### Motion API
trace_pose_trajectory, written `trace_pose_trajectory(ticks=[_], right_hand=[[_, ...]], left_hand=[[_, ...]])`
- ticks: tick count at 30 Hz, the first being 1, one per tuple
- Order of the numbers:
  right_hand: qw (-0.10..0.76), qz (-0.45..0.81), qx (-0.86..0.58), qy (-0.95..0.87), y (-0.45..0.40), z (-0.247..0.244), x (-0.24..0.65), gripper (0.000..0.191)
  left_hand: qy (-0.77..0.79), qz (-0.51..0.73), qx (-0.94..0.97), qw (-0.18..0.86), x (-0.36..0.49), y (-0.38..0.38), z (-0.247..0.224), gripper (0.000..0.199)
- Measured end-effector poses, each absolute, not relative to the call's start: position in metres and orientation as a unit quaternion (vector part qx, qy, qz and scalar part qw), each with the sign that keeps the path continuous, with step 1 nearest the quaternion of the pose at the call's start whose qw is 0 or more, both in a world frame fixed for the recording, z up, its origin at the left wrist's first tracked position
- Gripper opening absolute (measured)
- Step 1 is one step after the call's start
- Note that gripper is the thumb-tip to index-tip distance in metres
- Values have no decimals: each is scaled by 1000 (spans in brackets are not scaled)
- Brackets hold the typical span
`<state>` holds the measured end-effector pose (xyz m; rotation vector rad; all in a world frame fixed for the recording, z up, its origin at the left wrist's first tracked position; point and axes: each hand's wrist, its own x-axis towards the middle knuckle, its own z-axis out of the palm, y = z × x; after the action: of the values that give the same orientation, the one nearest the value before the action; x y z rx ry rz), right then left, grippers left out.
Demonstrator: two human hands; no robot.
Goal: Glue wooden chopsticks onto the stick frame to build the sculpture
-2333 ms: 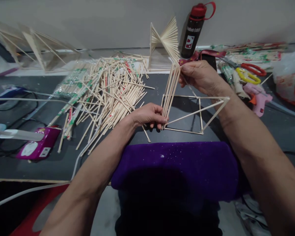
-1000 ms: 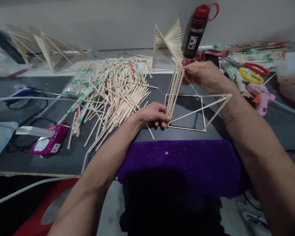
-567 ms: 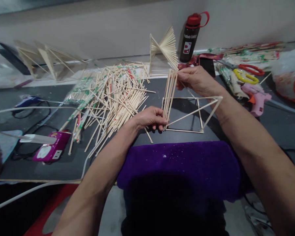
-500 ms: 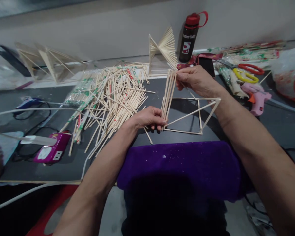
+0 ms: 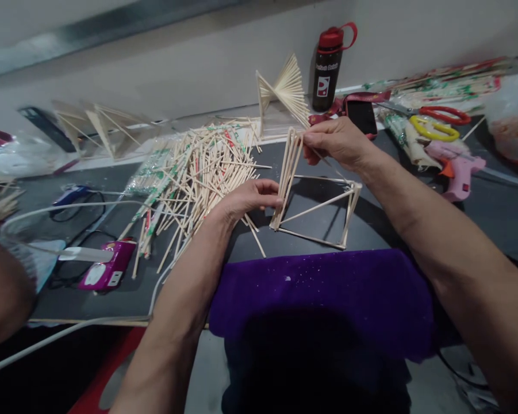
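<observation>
A frame of thin wooden sticks (image 5: 317, 210) stands on the dark table in front of me, with several sticks side by side along its left side. My right hand (image 5: 334, 141) pinches the top of that side. Lower down, the thumb and fingers of my left hand (image 5: 263, 195) rest at the left edge of the same sticks, closed around them. Left of the frame lies a heap of loose sticks (image 5: 207, 172). A finished-looking twisted stick model (image 5: 284, 92) stands behind the frame, by the wall.
A dark bottle (image 5: 326, 72), a phone (image 5: 361, 117), scissors (image 5: 435, 123) and a pink glue gun (image 5: 459, 169) lie or stand to the right. A magenta power socket (image 5: 107, 265) with cables is at left, near another person's arm (image 5: 4, 287). Purple cloth (image 5: 319, 293) lies nearest me.
The stick frame has turned and its right end has come left and nearer. My left hand has moved up along the sticks. The camera view has shifted, and more of the other person's arm shows.
</observation>
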<state>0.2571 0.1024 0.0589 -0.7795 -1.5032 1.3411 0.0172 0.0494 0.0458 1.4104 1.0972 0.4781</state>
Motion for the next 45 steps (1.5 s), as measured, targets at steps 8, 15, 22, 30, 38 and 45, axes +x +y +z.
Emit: trace_pose_trajectory(ticks=[8, 15, 22, 30, 38, 45], right_hand=[[464, 533, -312, -636, 102, 58, 259, 28], [438, 499, -295, -687, 100, 63, 263, 32], [461, 454, -308, -697, 101, 64, 261, 32], [470, 477, -305, -677, 93, 65, 250, 36], [451, 481, -314, -683, 95, 60, 252, 32], [484, 490, -330, -645, 105, 53, 254, 30]], left_hand=[[473, 354, 533, 606, 56, 63, 59, 32], [502, 370, 528, 576, 71, 61, 62, 34], [502, 406, 535, 545, 73, 61, 70, 28], [515, 402, 532, 539, 67, 66, 70, 28], [512, 416, 544, 519, 71, 67, 67, 21], [490, 405, 545, 546, 75, 67, 60, 17]])
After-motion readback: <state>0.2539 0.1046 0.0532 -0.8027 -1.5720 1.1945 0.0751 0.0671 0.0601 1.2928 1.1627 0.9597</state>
